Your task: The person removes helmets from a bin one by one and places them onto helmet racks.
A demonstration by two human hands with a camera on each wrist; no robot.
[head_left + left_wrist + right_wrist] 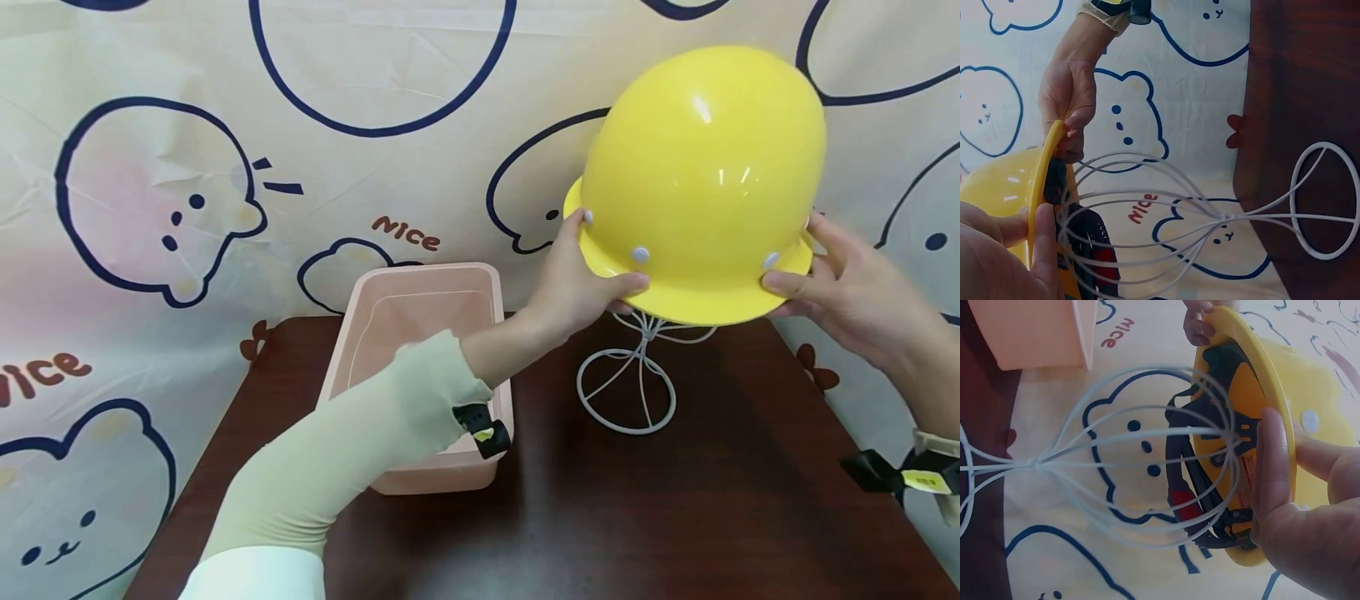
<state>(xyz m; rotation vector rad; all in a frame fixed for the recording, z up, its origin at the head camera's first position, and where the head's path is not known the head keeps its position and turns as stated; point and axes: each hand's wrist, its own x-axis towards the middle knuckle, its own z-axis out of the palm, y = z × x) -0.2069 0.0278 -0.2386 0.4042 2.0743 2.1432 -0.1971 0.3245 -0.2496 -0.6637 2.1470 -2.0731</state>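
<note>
A yellow hard hat (705, 175) is held up between both hands, brim downward, over a white wire stand (626, 392). My left hand (573, 279) pinches the brim on its left side, thumb outside and fingers beneath. On the opposite side my right hand (855, 283) grips the brim the same way. In the right wrist view the dark inner harness (1210, 444) shows inside the shell, and the top of the wire cage (1147, 456) overlaps the hat's opening. The stand's round base (1325, 256) rests on the table.
A pink plastic bin (427, 479) stands on the dark wooden table (637, 517), left of the stand and partly behind my left forearm. Behind the table hangs a pale cloth (420, 192) printed with cartoon bears.
</note>
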